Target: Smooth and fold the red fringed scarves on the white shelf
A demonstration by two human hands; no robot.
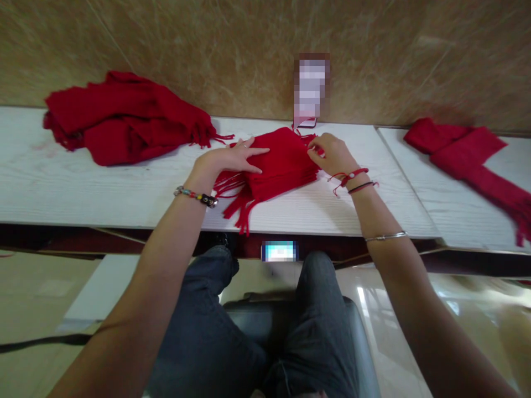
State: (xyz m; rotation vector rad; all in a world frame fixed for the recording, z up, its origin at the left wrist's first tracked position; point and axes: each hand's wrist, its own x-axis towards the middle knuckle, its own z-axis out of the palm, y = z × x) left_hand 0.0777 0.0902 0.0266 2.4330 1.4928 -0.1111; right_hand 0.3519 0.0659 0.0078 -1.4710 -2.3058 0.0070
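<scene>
A red fringed scarf (280,160), folded into a thick layered bundle, lies on the white wooden table in front of me. Its fringe hangs out at the left and front, with more strands at the back. My left hand (236,156) rests flat on the bundle's left part, fingers spread, a ring on one finger. At the bundle's right edge, my right hand (332,152) is closed with its fingers bent together by the back corner. What those fingers pinch, if anything, is too small to make out.
A crumpled red scarf (136,121) lies at the left, and another red scarf (460,149) stretches along the right. A blurred-out phone (311,91) leans on the brown marbled wall (232,50). Another lit screen (280,251) shows below the front edge of the white table (103,193).
</scene>
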